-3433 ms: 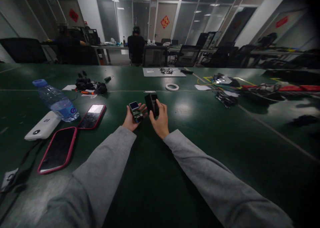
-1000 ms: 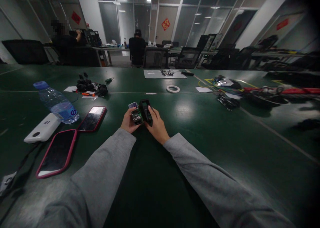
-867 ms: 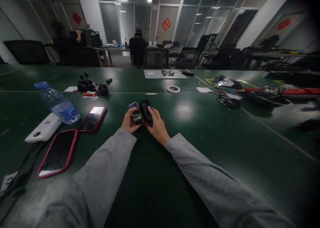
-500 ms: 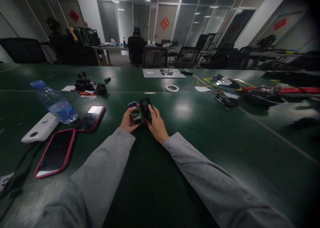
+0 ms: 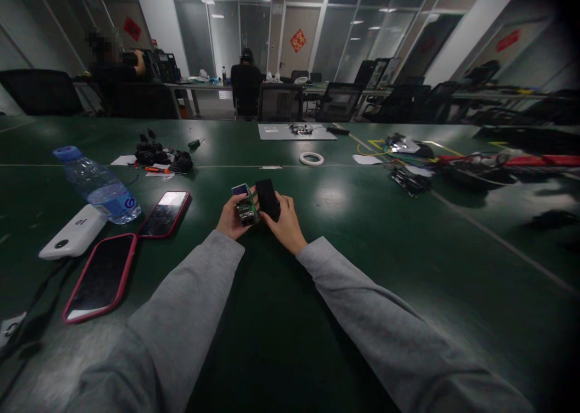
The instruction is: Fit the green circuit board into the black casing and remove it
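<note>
Head view: above the matte dark-green tabletop, the left hand closes its grip on a small green circuit board carrying a rectangular blue-lit screen. The right hand closes its grip on a boxy black plastic housing, pressed against the board's right edge. Left of them lie two glossy red-cased phones, a white power bank and a clear ribbed water bottle.

Bare green table lies open right of the hands; phones, power bank and bottle crowd the left.
</note>
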The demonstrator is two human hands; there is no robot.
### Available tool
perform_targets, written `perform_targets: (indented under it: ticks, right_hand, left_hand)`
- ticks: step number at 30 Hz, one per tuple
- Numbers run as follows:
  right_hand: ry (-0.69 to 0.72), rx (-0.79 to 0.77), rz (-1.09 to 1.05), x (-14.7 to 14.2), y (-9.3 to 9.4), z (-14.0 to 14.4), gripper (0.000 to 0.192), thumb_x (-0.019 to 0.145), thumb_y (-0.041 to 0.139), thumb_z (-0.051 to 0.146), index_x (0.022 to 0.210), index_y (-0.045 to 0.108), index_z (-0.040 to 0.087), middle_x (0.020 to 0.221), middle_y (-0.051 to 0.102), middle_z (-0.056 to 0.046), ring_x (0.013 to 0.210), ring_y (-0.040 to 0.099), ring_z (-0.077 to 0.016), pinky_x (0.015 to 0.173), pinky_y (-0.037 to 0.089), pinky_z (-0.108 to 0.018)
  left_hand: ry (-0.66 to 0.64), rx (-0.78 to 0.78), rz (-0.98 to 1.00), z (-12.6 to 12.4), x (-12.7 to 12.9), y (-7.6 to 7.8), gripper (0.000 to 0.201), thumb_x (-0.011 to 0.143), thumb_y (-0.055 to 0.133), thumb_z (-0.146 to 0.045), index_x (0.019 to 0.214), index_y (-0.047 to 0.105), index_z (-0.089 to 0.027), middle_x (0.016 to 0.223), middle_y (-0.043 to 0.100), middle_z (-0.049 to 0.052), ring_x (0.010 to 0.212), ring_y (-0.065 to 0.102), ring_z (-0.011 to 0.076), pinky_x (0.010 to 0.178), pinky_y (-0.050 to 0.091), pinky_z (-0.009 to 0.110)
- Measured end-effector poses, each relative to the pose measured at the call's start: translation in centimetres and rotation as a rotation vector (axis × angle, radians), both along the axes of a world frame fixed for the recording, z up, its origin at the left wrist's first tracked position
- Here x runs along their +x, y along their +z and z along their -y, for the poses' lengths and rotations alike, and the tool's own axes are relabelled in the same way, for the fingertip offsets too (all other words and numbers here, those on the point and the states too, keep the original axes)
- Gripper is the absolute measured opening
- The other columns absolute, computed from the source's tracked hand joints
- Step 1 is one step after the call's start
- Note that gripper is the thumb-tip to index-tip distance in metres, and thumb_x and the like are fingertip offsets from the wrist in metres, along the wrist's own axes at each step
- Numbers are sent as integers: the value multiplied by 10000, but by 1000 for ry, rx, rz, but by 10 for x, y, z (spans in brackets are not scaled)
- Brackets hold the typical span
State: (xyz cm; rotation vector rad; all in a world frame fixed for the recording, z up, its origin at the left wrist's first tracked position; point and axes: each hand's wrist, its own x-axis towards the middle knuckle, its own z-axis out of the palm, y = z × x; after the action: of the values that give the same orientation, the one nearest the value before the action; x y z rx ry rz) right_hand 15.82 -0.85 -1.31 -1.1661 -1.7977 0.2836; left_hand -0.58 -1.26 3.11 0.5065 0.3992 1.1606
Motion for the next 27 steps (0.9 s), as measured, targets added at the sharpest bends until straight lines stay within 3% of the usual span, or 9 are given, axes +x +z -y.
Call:
perform_targets:
  ticks: [10, 20, 27]
  right_hand:
    - [110, -68, -76, 1, 2, -2, 726, 817, 677, 353, 1439, 351, 170, 1291, 459, -141, 1249, 462, -235, 1120, 389, -439]
    - [52, -12, -24, 2, 1, -2, 748, 776, 718, 370, 1420, 380, 195, 1284, 379, -133, 1280, 390, -255, 1129, 364, -460]
    - [137, -63, -154, 2, 6, 4, 699, 905, 527, 534, 1465, 282, 196, 1335, 392, -138, 1253, 434, -224, 1100, 400, -446]
  left_hand:
    - [-1, -12, -16, 0, 0, 0, 433, 807, 539, -250, 1225, 602, -162, 824, 675, 33, 682, 650, 143, 618, 527, 257]
    - [61, -86, -93, -2, -1, -3, 236, 765, 597, -248, 975, 650, -157, 731, 669, 23, 617, 643, 148, 568, 523, 263]
    - [108, -164, -122, -3, -1, -1, 182, 751, 610, -256, 903, 635, -159, 693, 690, 28, 604, 666, 174, 543, 542, 275]
